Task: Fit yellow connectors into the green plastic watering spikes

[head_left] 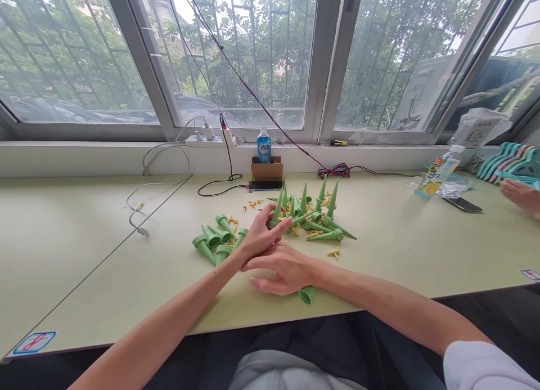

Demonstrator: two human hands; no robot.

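Observation:
My left hand [266, 232] is closed around the lower part of a green plastic watering spike [277, 205], whose point stands upward. The thumb lies across the front, hiding the spike's base. My right hand [287, 269] rests over my left wrist, fingers stretched toward the left and thumb apart. Nothing shows in it. By its lower edge lies a green spike [307, 295], open end toward me. Several spikes [323, 228] stand or lie in a pile beyond my hands, mixed with small yellow T-shaped valves [334, 254]. More spikes [205, 248] lie left of my left hand.
A small cardboard box [267, 169] with a blue-labelled bottle [264, 147] is at the back. Cables [337, 170] run along the table's rear. On the right are a drink bottle [439, 173], a phone [463, 205], hangers [512, 164] and another person's hand [520, 197].

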